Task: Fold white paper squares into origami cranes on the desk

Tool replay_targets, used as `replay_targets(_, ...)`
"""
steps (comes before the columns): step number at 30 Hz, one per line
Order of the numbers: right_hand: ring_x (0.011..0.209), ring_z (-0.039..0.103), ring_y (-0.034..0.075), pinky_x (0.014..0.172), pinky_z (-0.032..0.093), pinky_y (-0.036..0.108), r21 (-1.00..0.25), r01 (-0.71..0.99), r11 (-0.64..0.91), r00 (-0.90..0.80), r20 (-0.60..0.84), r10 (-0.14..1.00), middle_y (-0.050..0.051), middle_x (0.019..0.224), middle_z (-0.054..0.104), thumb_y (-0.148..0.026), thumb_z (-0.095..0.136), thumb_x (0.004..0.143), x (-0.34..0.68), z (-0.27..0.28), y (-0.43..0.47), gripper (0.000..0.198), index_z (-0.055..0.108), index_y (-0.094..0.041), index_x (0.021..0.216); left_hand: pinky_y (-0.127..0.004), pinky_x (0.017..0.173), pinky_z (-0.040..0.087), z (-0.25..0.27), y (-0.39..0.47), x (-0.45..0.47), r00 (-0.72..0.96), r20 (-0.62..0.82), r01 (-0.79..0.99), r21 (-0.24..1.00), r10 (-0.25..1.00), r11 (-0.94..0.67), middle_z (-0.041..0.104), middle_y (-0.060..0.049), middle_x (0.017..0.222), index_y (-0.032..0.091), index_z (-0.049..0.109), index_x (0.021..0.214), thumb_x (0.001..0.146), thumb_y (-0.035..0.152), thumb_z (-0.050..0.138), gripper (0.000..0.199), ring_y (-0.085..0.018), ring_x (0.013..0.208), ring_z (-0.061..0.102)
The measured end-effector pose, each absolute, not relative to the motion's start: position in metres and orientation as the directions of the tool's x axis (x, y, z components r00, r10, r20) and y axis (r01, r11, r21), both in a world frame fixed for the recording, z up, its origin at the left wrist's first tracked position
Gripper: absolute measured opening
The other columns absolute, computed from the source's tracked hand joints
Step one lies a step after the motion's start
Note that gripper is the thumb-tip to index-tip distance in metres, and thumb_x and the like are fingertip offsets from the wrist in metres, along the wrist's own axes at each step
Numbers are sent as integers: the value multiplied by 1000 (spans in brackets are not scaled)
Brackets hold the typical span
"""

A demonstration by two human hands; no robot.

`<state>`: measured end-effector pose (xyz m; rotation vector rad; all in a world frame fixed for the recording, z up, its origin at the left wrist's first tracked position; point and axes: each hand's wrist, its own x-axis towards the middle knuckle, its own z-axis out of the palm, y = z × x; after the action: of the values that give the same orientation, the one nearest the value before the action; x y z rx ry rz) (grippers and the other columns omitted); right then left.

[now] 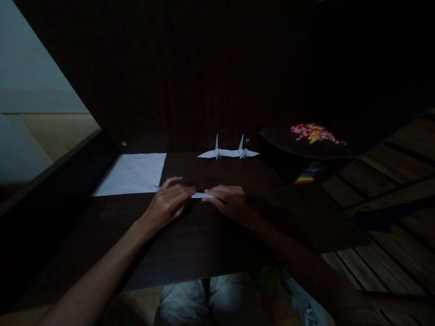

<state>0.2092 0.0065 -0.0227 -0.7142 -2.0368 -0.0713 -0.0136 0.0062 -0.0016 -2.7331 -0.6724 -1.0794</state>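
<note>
Between my two hands lies a narrow piece of folded white paper (197,195), low over the dark tabletop. My left hand (171,198) is closed on its left end, the index fingertips pressed down and one finger lifted away. The right end sits in the pinch of my right hand (227,199), thumb below and fingers above. Most of the paper is covered by my fingers. Just behind, two white paper cranes (217,154) stand side by side with necks pointing up. A creased white sheet of paper (132,174) lies flat to the left, near my left hand.
A dark upright panel (190,81) rises behind the table (170,253), and a low side wall (50,167) bounds the left. On a small raised shelf (278,140) at right sits a pile of colourful small pieces (314,132). Wooden slats (401,167) lie beyond.
</note>
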Motion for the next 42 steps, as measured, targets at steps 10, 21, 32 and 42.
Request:
replay_targets(10, 66, 68, 11, 64, 50, 20, -137, 587, 798, -474, 741, 476, 1, 79, 75, -31, 59, 87, 209, -32, 8, 17, 69, -19, 91, -42, 86, 46, -6, 7, -11, 654, 656, 502, -2, 378, -865, 72, -6, 89, 16, 59, 102, 82, 8, 51, 23, -16, 73, 66)
replay_targets(21, 73, 69, 11, 70, 52, 20, -100, 551, 828, -503, 753, 426, 1, 90, 74, -26, 57, 88, 210, -36, 8, 15, 67, -20, 96, -38, 82, 46, -5, 5, -7, 675, 652, 472, -21, 346, -881, 72, -6, 90, 16, 58, 109, 85, 9, 51, 26, -15, 72, 65)
replay_targets(32, 67, 66, 12, 61, 49, 23, 7, 510, 860, -615, 702, 359, 4, 85, 73, -17, 49, 90, 211, -39, 8, 17, 63, -17, 100, -36, 78, 46, -9, 5, -7, 648, 679, 466, 4, 344, -885, 72, -4, 82, 18, 59, 107, 83, 12, 55, 25, -14, 66, 65)
replay_targets(42, 60, 61, 12, 58, 44, 23, 43, 601, 798, -616, 661, 428, 2, 69, 68, -23, 51, 91, 214, -32, 10, 15, 64, -17, 93, -36, 76, 47, -7, 5, -9, 678, 642, 489, -30, 358, -872, 72, -7, 83, 15, 58, 112, 85, 10, 51, 29, -15, 67, 64)
